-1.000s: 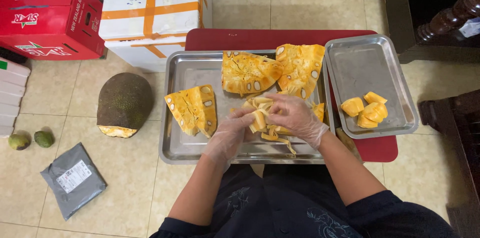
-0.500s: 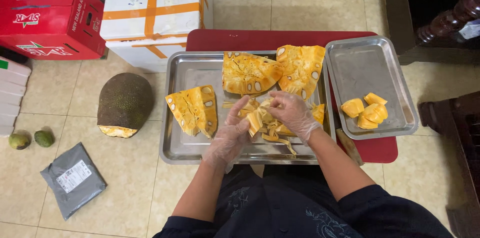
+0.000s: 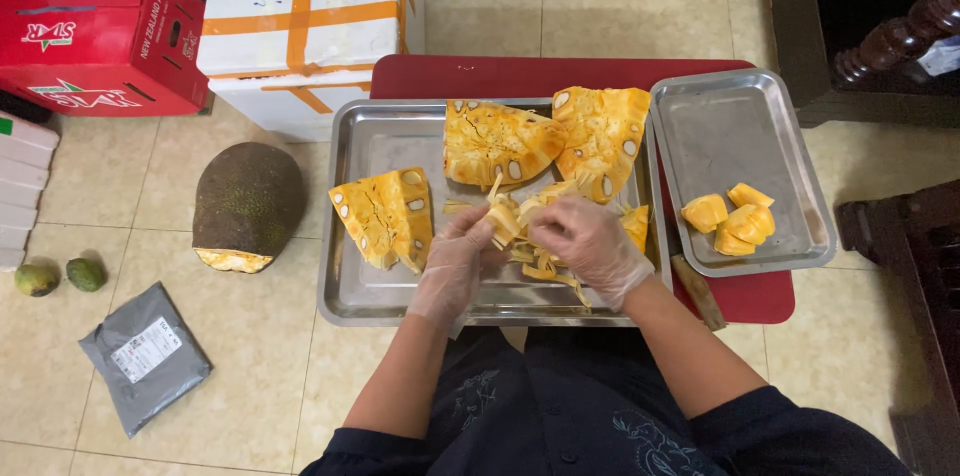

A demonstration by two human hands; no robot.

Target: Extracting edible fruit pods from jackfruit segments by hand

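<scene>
Both hands wear thin clear gloves and meet over the near middle of the large steel tray. The left hand is closed, its fingers pinched on a jackfruit pod wrapped in pale stringy fibres; the right hand is curled shut on the same clump from the right, so the 2 hands nearly touch. Loose yellow fibre strips lie on the tray just under and near the hands.

3 cut jackfruit wedges sit on the same tray: 1 to the left of the hands, 1 at the far middle and 1 at the far right (all show orange flesh with pale seeds).

To the right, touching the big tray, is a smaller steel tray holding a few cleaned yellow pods in its near half. Both trays rest on a low red table.

On the tiled floor to the left lies a halved jackfruit, green rind up. Farther left are 2 small green fruits, and nearer, a grey mailing bag. At the far left stand a red carton and a white foam box with orange tape.
</scene>
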